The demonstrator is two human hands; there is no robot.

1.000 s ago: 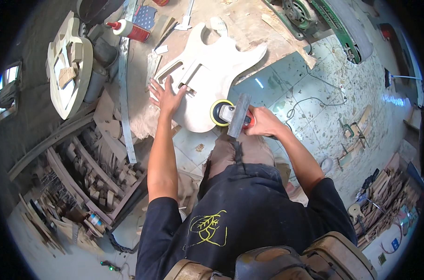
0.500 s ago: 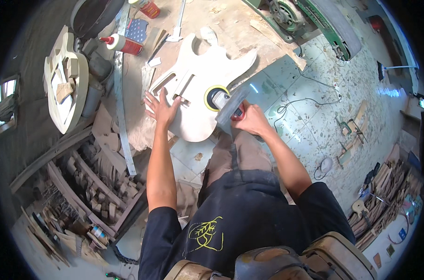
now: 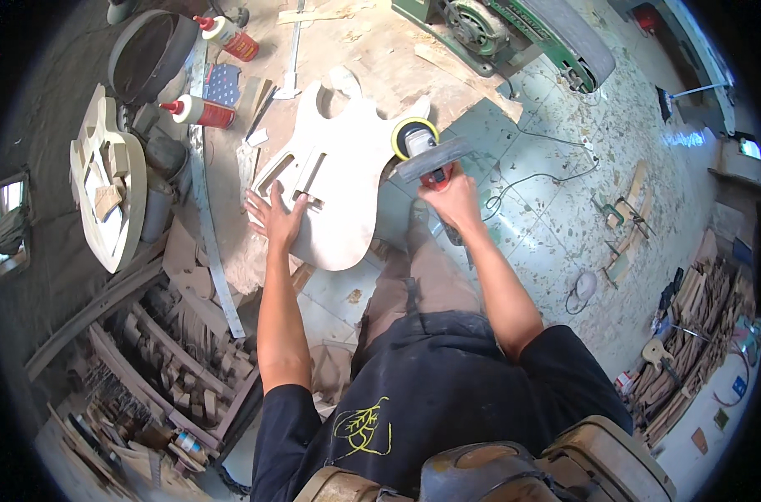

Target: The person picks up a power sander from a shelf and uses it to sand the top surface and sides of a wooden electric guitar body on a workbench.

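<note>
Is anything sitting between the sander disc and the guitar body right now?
Nothing visible. The sander in the right hand meets the right edge of the guitar body directly, while the left hand presses flat on the body's lower left, away from the disc.

The left hand [image 3: 277, 219] lies flat with fingers spread on the lower part of the guitar body [image 3: 334, 171], arm straight, while the right hand [image 3: 450, 198] is closed in a grip just beside its right edge, elbow bent.

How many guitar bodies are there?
2. One pale unfinished guitar body lies on the workbench under the left hand. A second guitar body sits at far left. More may be hidden among the scrap wood.
</note>
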